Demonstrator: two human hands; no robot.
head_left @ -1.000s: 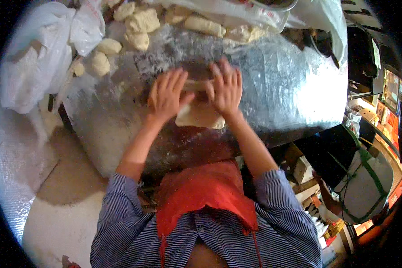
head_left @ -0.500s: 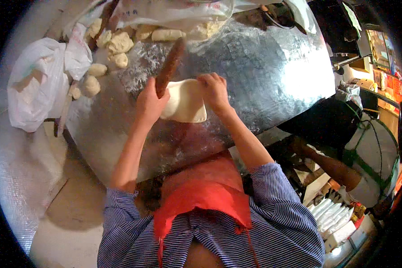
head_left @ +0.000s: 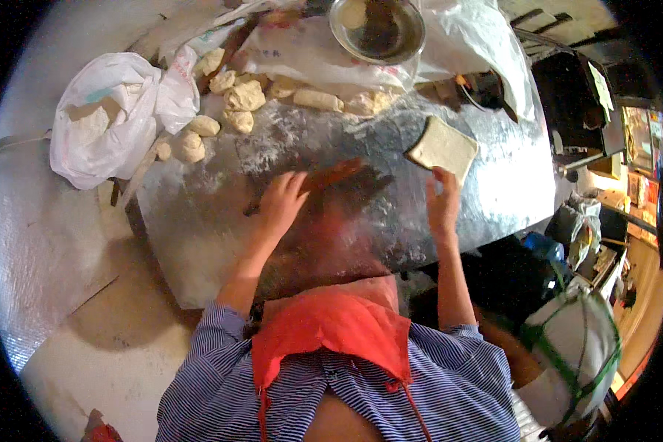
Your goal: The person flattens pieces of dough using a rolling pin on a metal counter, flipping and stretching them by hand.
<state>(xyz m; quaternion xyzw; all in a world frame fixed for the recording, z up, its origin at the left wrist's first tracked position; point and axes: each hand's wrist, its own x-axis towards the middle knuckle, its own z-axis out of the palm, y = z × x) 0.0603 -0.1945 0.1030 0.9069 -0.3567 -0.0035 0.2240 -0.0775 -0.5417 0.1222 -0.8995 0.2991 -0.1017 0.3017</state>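
Observation:
My left hand (head_left: 281, 197) rests over the left part of a brown rolling pin (head_left: 333, 174) on the metal work table, its fingers stretched out rather than wrapped round it. Farther right, a thin, roughly square sheet of dough (head_left: 446, 146) lies flat, with slightly curled edges. At its near edge is my right hand (head_left: 443, 206); the fingertips reach the dough, while thumb and forefinger look apart. Lumps of dough (head_left: 244, 96) sit at the table's far left, beside a longer dough roll (head_left: 318, 100).
The floury metal table (head_left: 221, 243) spreads before me. A white plastic bag (head_left: 103, 140) is on the left, and plastic sheeting (head_left: 295, 51) covers the back. A metal bowl (head_left: 379, 33) stands there. Right of the table is a white sack with green straps (head_left: 578, 346).
The dough sheet has moved right and away from me, along with my right hand. My left hand no longer grips the raised rolling pin, which now lies on the table. The view has shifted too.

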